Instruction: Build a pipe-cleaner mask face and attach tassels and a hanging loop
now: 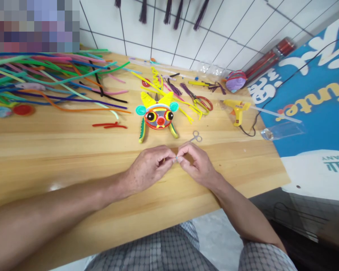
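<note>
Tabletop (59, 141) of pale wood is spreading out around a bright horned face (159, 117) with big round eyes. Beyond the face's far right side, a blue lettered board (327, 131) is showing, while a heap of coloured pipe cleaners (53, 82) is sprawling to its left. On the face's near side, the person's left hand (151, 165) and right hand (196, 163) are meeting, the left sitting a little left of the face's midline and the right a little right of it. Well to the right of the face, a yellow glue gun (237, 109) is resting, and nearer it on that side red-handled scissors (211, 107) are lying. Small metal scissors (197, 136) are lying to its near right, just beyond the right hand. Smallest of all, a tiny bluish piece (176, 158) is showing between the fingertips, nearer the person than the face and slightly right of its centre. Both hands are pinching it, thumb against forefinger, so neither is lying nearer; its long axis is hiding in the grip, and I cannot tell which way it is pointing.
</note>
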`<move>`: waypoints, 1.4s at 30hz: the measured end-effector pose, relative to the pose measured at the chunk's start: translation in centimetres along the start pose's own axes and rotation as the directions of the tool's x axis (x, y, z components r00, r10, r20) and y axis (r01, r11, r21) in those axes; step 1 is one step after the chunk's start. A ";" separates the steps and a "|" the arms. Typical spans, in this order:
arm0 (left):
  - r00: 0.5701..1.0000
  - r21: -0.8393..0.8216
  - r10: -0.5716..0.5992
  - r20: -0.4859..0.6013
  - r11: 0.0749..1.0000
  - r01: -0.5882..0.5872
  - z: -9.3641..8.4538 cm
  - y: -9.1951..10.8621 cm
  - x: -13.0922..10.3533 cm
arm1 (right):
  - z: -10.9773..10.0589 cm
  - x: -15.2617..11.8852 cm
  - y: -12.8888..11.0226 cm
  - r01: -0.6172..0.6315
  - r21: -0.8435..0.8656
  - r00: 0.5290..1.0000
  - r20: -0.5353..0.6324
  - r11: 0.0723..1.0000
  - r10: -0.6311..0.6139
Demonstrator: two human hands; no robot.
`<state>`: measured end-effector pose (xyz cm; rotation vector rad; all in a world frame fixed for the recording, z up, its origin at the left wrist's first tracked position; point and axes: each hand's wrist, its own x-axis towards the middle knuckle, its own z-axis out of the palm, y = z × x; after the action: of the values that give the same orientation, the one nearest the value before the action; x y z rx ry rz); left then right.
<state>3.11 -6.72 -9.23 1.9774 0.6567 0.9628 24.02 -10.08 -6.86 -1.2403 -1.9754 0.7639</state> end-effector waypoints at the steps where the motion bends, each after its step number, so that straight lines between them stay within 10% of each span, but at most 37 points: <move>1: 1.000 0.000 -0.004 -0.005 1.000 0.004 0.0 0.0 0.0 | -0.1 0.0 0.0 -0.022 0.026 1.000 -0.003 0.999 0.022; 15: 1.000 -0.002 -0.016 -0.021 1.000 0.016 0.1 0.0 0.1 | -0.3 0.5 1.2 -0.325 0.370 0.929 -0.047 0.870 0.367; 42: 0.997 -0.018 -0.072 -0.014 0.997 0.072 0.1 -0.1 0.1 | 0.2 0.0 1.2 -0.229 0.401 0.947 -0.119 0.887 0.298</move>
<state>3.26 -6.66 -9.31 1.9204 0.7208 0.9374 24.51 -9.69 -7.84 -1.2981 -1.4395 1.0770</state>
